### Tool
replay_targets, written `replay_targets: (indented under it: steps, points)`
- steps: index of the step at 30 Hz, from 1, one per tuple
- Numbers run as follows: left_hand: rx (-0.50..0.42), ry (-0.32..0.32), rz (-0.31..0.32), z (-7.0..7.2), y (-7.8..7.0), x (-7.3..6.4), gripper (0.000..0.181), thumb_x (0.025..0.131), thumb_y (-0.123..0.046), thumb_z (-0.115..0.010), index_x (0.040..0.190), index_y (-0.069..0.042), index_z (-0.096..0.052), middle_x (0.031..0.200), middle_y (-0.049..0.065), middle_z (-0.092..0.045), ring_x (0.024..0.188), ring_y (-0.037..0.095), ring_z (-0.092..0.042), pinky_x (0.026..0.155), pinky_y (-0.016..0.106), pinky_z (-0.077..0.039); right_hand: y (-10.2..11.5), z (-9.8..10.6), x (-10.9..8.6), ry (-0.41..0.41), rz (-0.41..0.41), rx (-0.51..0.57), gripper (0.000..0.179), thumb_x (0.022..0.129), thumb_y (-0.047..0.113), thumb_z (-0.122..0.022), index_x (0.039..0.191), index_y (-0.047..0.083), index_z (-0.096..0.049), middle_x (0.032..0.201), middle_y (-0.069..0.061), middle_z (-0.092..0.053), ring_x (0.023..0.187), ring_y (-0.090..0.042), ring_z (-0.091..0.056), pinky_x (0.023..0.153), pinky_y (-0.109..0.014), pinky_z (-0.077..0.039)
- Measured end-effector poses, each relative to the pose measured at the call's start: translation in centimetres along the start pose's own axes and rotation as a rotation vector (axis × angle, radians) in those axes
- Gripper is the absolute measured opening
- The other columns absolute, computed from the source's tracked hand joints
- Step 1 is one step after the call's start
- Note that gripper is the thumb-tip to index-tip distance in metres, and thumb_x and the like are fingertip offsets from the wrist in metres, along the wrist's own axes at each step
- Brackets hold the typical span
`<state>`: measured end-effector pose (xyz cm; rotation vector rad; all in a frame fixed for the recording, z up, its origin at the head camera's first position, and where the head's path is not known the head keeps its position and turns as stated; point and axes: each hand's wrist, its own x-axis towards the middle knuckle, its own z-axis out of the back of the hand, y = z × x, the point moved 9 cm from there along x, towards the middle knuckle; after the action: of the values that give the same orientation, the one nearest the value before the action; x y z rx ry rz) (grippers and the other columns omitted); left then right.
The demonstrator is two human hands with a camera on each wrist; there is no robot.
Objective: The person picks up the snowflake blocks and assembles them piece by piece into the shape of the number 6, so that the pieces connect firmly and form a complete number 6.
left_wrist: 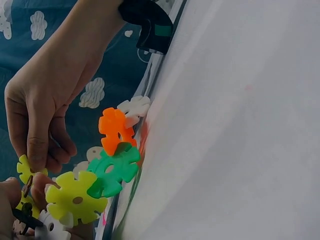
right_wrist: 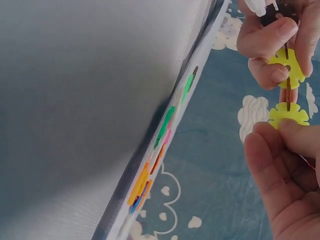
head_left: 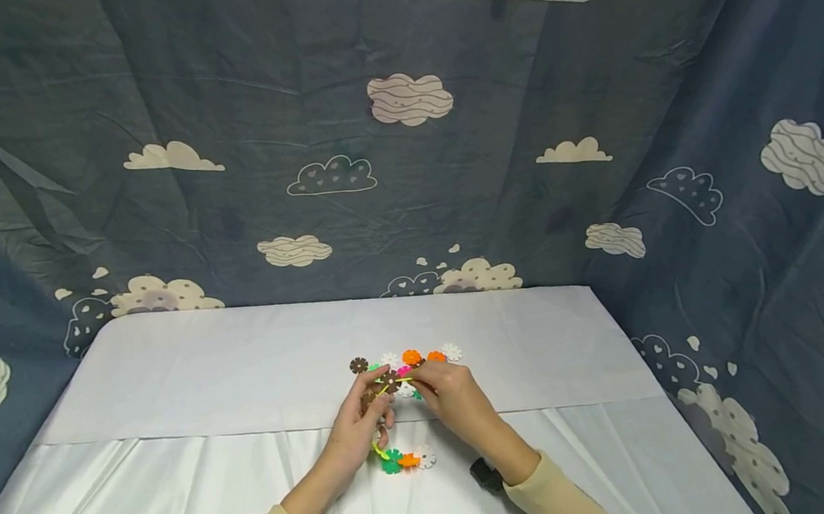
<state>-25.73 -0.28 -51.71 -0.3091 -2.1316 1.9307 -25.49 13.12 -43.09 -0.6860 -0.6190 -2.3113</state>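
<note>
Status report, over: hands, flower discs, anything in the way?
Left hand holding the disc chain. Right hand pinching a yellow disc. Nothing seen in the way; more discs on the table beyond the hands.

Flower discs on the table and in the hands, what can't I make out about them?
Head view: how many tabletop discs; the left hand and right hand partly cover them.
Left wrist view: part of the lower white disc, cut off by the bottom edge.
Right wrist view: part of the pinched yellow disc, behind the right hand's fingertips.
</note>
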Motion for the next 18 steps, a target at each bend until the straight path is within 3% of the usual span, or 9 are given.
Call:
replay_targets:
  steps: [4,10,14,18]
  points:
    - [-0.001,0.006,-0.001,-0.1,-0.1,0.0,0.047,0.114,-0.013,-0.047,0.160,-0.019,-0.040,0.126,0.026,-0.054,0.078,0.009,-0.056,0.054,0.017,-0.049,0.1,0.1,0.0,-0.018,0.005,0.000,0.015,0.085,-0.002,-0.086,0.095,0.007,-0.081,0.089,-0.003,-0.080,0.078,-0.014,-0.075,0.071,-0.024,-0.063]
    - [-0.002,-0.042,0.004,0.2,0.0,0.1,0.045,0.113,-0.014,-0.051,0.155,-0.029,-0.045,0.129,0.027,-0.057,0.079,0.013,-0.058,0.054,0.018,-0.051,-1.2,-0.1,0.1,0.041,-0.051,0.045,0.022,0.086,0.001,-0.086,0.107,0.005,-0.080,0.096,-0.005,-0.081,0.079,-0.014,-0.076,0.070,-0.021,-0.062]
    - [-0.020,-0.101,0.019,0.9,0.2,0.2,0.046,0.112,-0.015,-0.053,0.156,-0.028,-0.046,0.133,0.026,-0.058,0.078,0.016,-0.059,0.055,0.020,-0.053,-4.3,0.4,0.2,0.075,-0.206,0.121,0.028,0.091,0.004,-0.082,0.119,0.003,-0.078,0.100,-0.007,-0.082,0.084,-0.018,-0.076,0.071,-0.023,-0.063]
    - [-0.028,-0.122,0.012,1.3,0.1,0.2,0.046,0.111,-0.015,-0.057,0.155,-0.024,-0.049,0.131,0.027,-0.060,0.076,0.019,-0.061,0.059,0.025,-0.058,-8.5,1.8,-0.3,0.028,-0.425,0.225,0.024,0.098,0.005,-0.075,0.122,0.004,-0.077,0.096,-0.008,-0.081,0.080,-0.022,-0.076,0.067,-0.022,-0.061]
